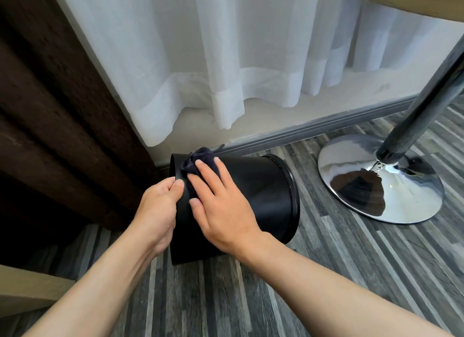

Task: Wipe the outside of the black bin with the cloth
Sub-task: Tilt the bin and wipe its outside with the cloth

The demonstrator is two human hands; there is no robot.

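Note:
The black bin (263,193) lies on its side on the striped floor, one end toward the left, the rimmed end toward the right. My left hand (157,208) grips the bin's left edge, thumb on the outside. My right hand (221,208) lies flat on the bin's upper side, fingers spread, pressing a dark navy cloth (198,162) against the wall near the left end. Part of the cloth is bunched up beyond my fingertips; the rest is hidden under the palm.
A chrome pedestal base (376,178) with its pole (426,105) stands right of the bin. White sheer curtains (226,60) and a grey skirting board (313,128) run behind. A dark brown curtain (50,110) hangs at left.

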